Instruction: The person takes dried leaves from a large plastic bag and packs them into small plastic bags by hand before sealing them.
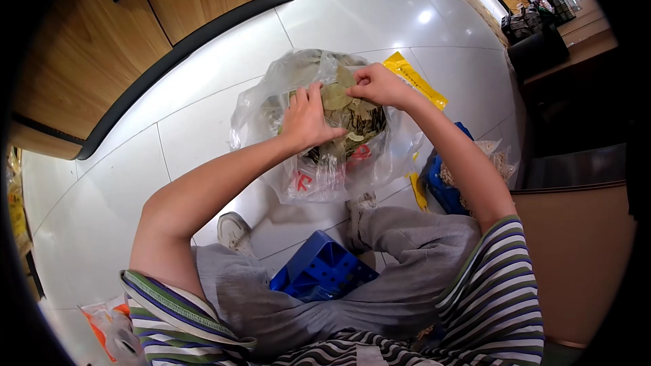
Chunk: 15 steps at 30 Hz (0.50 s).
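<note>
A large clear plastic bag with red print sits on the floor, its mouth spread wide. Dried bay leaves fill it, greenish and flat, some standing on edge. My left hand rests at the left side of the opening, fingers and thumb spread over the leaves. At the upper right of the opening, my right hand has thumb and fingers pinched on a bay leaf. Its fingertips partly hide where they meet the leaf.
Yellow packaging lies beyond my right wrist. A blue crate with bagged pale goods is partly behind my right forearm. Below me is a blue plastic stool or crate. Wooden cabinets stand at upper left, and an orange-white bag lies lower left.
</note>
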{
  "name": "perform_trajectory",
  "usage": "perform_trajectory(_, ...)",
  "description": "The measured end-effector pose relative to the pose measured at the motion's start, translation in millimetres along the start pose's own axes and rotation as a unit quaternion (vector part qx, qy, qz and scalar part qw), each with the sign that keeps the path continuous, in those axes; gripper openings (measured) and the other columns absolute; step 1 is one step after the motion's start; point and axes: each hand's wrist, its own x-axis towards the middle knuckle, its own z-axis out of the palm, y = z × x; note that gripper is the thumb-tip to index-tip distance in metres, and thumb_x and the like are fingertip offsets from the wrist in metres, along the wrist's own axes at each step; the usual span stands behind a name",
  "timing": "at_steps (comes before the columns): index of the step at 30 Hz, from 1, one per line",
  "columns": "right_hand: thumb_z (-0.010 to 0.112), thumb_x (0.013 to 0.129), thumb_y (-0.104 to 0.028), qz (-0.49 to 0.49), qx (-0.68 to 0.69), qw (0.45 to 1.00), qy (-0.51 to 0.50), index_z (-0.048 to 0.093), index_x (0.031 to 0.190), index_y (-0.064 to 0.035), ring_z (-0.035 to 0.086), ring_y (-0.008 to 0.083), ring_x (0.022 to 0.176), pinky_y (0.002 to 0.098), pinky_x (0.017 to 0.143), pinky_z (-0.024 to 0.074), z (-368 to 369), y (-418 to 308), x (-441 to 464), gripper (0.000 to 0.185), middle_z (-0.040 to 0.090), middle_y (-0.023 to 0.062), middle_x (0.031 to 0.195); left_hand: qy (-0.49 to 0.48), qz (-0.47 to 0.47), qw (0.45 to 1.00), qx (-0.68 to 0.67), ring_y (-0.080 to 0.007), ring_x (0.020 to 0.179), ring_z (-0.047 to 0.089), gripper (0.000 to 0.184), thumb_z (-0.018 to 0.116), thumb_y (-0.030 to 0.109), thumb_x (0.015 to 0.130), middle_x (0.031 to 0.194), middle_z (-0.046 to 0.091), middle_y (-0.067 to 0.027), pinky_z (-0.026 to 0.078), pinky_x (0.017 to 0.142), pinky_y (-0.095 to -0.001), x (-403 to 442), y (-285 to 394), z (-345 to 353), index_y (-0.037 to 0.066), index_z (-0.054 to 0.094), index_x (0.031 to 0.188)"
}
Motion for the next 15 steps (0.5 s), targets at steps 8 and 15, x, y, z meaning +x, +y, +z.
perform_trajectory(8,0.075,0.084,-0.016,-0.013,0.05,0.998,-0.02,0.058,0.071,-0.0039,0.043,0.0031,0.058,0.0256,0.051,0.0354,-1,-2,-5,0.024,0.051,-0.0066,0.062,-0.004,-0.002,1.0,0.002,-0.0404,0.122,0.048,0.106,0.088,0.043,0.061,0.128,0.045,-0.0217,0.046,0.1,-0.0484,-1,6,3,0.006,0.031,0.142)
perform_trajectory(15,0.073,0.083,-0.014,-0.022,0.047,0.999,-0.009,0.063,0.076,-0.0019,0.046,0.0024,0.059,0.0245,0.053,0.0387,-5,-1,-1,0.017,0.056,-0.0056,0.064,-0.003,0.007,1.0,0.0,-0.0406,0.122,0.048,0.106,0.088,0.042,0.06,0.127,0.045,-0.0222,0.046,0.1,-0.0477,-2,8,1,0.005,0.031,0.142)
